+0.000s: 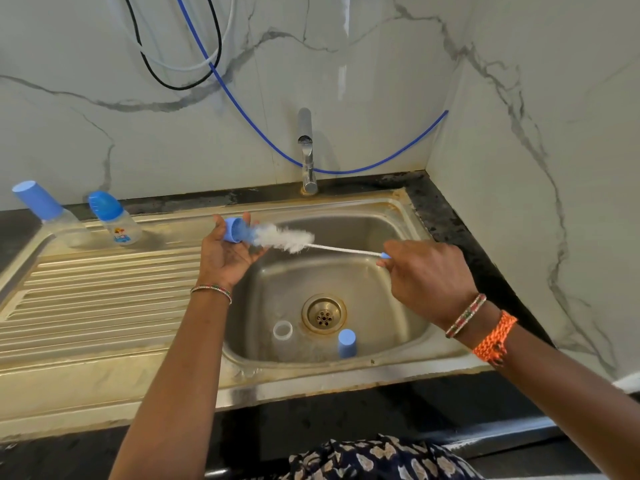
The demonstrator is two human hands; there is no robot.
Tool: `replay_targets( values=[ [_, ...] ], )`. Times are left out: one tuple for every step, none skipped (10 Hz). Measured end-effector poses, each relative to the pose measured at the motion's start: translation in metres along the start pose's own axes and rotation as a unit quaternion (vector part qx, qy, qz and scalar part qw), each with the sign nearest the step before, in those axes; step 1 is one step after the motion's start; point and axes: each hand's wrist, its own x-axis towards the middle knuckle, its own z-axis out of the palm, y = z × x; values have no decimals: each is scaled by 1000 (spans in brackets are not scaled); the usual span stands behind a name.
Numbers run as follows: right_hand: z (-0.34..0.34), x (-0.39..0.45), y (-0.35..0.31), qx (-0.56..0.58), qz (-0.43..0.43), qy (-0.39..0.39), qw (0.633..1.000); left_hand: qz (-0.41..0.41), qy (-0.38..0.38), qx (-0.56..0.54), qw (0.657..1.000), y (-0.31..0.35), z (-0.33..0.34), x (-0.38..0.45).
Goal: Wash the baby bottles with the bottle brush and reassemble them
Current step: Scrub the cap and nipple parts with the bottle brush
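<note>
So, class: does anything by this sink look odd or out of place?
Rust-brown staining rings the drain and the tap base. Loose hoses dangle down the wall. Nothing looks spilled or broken.

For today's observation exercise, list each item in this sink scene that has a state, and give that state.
Left hand: holds blue collar.
Blue collar: brush head against its opening.
Bottle brush: gripped by right hand.
Tap: no water running.
Two capped bottles: standing on drainboard.
Clear bottle: open, in basin.
Blue cap: in basin.
</note>
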Motion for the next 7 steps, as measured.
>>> replay_targets(
  values=[
    [-17,11,4,403,264,-373,793,-2,-48,-11,999,3,2,-3],
    [-20,18,15,604,345,-434,572,-1,-66,-24,998,5,7,-4],
    [-11,8,14,285,191,-272,899,8,-51,-30,998,9,4,-2],
    [-6,-1,14,-5,52,61,997,9,-36,-6,999,12,7,-2],
    [-8,1,13,-3,30,114,993,5,-49,24,999,12,10,-1],
    [-24,10,12,332,231,-262,876,1,-80,2,997,11,7,0],
    [-25,8,21,600,340,-447,569,14,-115,0,993,14,7,-3]
  ],
)
